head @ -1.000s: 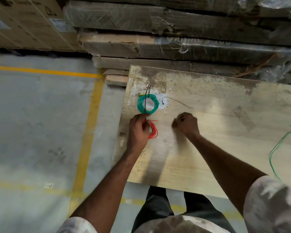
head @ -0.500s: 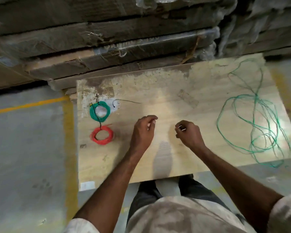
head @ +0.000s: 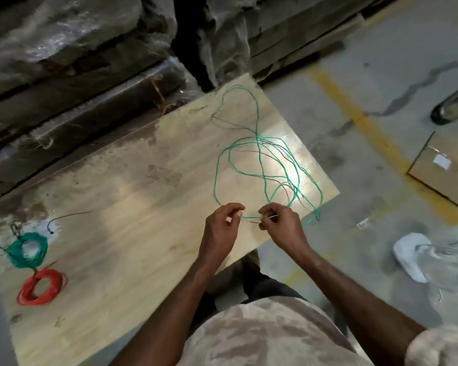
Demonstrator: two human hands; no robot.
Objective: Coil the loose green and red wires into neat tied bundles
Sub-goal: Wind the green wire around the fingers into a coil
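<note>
On the pale wooden board (head: 143,196), a loose green wire (head: 259,140) sprawls in tangled loops at the right end. Both hands meet at its near loop. My left hand (head: 221,231) pinches the strand between thumb and fingers. My right hand (head: 284,225) is closed on the same strand a few centimetres to the right, with a short thin pale piece sticking out of its fingers. At the board's left end lie a tied green coil (head: 16,260) and, just in front of it, a red coil (head: 27,289).
A short black tie wire (head: 66,215) lies near the coils. Plastic-wrapped stacked boards (head: 90,75) stand behind the board. On the concrete floor to the right are a white shoe (head: 413,257), a dark shoe (head: 450,109), a flat cardboard piece (head: 444,167) and yellow lines.
My left hand left the red coil on the board beside the green coil. Both hands and my view swung right to the loose green wire and closed on its near loop.
</note>
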